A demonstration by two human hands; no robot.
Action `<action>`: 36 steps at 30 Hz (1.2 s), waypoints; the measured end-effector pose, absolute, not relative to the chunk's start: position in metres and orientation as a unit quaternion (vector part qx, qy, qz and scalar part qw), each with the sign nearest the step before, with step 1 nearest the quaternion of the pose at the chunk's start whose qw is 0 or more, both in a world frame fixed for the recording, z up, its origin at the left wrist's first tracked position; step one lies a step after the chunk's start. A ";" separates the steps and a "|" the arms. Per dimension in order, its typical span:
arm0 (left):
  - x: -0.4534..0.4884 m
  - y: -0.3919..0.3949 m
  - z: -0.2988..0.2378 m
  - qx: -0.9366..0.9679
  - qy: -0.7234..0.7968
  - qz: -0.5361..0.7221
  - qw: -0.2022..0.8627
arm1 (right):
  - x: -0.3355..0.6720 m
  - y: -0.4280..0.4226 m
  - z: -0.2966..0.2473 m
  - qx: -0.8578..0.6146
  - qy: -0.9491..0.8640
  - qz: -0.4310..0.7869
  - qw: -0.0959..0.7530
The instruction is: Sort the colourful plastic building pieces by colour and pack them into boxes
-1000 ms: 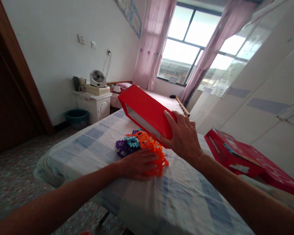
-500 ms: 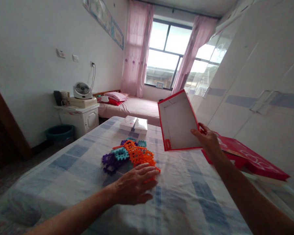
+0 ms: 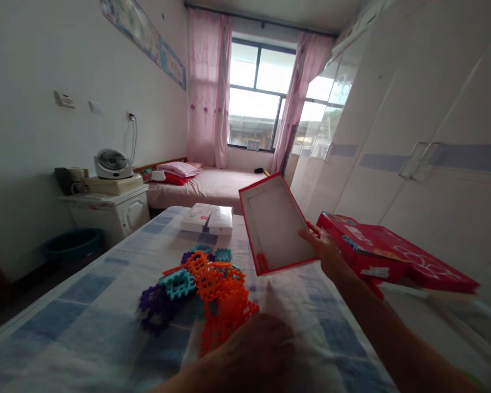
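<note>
My right hand [image 3: 321, 248] grips the edge of an empty red box [image 3: 274, 226] with a white inside, held tilted above the table so its opening faces me. A heap of orange, teal and purple plastic grid pieces [image 3: 202, 286] lies on the blue-and-white checked tablecloth [image 3: 85, 311]. My left hand [image 3: 257, 349] is a dark blur close to the camera, just in front of the heap's orange pieces; its fingers cannot be made out.
A red box lid [image 3: 388, 259] lies at the table's right side beside white wardrobe doors. A flat white box [image 3: 208, 218] sits at the far end of the table. Behind are a bed, a white cabinet with a small fan [image 3: 111, 164] and a green bin [image 3: 71, 245].
The right hand turned the red box from upside down over the pieces to open side facing me and drew it right. The left hand moved nearer the camera.
</note>
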State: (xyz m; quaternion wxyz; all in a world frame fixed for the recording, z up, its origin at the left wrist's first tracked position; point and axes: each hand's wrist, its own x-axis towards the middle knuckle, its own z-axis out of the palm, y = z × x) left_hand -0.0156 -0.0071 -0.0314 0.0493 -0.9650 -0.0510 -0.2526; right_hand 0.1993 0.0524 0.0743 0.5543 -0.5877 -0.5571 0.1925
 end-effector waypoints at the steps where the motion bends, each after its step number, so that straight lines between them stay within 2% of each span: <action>1: -0.016 -0.007 -0.033 -0.966 -0.047 -0.249 0.050 | 0.187 0.046 0.083 -0.598 -0.563 0.181 0.541; 4: -0.014 -0.008 -0.037 -0.966 -0.040 -0.248 0.058 | 0.144 0.024 0.106 -0.617 -0.631 0.035 0.469; 7: -0.012 -0.009 -0.038 -0.967 -0.053 -0.243 0.065 | 0.109 0.012 0.110 -0.571 -0.712 -0.126 0.389; 10: -0.012 -0.007 -0.039 -0.969 -0.076 -0.228 0.062 | 0.093 0.016 0.100 -0.549 -0.739 -0.212 0.328; 21: -0.015 -0.002 -0.040 -0.968 -0.085 -0.231 0.055 | 0.085 0.023 0.088 -0.506 -0.753 -0.293 0.303; 27: -0.014 0.003 -0.044 -0.967 -0.084 -0.233 0.064 | 0.082 0.013 0.090 -0.494 -0.759 -0.289 0.309; 32: -0.015 0.007 -0.044 -0.970 -0.100 -0.207 0.076 | 0.093 0.018 0.087 -0.511 -0.736 -0.290 0.336; 36: -0.017 0.008 -0.041 -0.971 -0.125 -0.185 0.082 | 0.112 0.027 0.089 -0.546 -0.691 -0.247 0.404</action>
